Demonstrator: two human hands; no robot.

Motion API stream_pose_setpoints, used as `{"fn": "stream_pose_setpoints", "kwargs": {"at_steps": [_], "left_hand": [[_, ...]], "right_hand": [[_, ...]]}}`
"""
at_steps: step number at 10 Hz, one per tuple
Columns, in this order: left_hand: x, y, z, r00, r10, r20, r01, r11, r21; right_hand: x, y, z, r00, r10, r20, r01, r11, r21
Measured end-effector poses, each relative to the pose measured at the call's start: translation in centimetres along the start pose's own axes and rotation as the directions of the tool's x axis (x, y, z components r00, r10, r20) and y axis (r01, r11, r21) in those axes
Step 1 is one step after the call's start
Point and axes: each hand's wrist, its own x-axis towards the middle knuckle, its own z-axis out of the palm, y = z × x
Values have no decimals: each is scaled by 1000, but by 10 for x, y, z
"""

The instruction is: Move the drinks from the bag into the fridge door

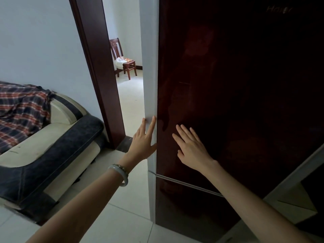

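at the left edge of the upper fridge door [228, 85], the left hand [142, 141] lies with straight fingers along the pale side strip and its thumb towards the dark front. just right of that edge the right hand [191, 148] rests flat on the glossy red-brown panel. both hands are released and hold nothing. the door looks shut, so the step is probably opening it, or pressing it closed; i cannot tell which. to open it well, the left fingers should hook behind the edge and pull while the right palm lifts off rather than pushing against it. no drinks show. a pale bag [120, 61] sits on a chair [129, 65] through the doorway left of the door, but i cannot tell whether it is the one meant. faint lettering [278, 9] at the door's top right seems to read haier.
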Motion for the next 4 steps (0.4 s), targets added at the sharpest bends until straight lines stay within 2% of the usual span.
{"fn": "stream_pose_setpoints", "kwargs": {"at_steps": [1,2,4], "left_hand": [[-4,4,-5,1000,24,-13,-24,998,54],[-18,15,-11,994,110,5,-109,987,121],[-71,30,-28,937,348,5,-339,910,239]], "right_hand": [[-9,-3,-4,998,55,28,-55,998,29],[-23,-7,-16,989,128,70,-133,989,68],[-70,-31,-48,936,283,209,-322,928,186]]}}
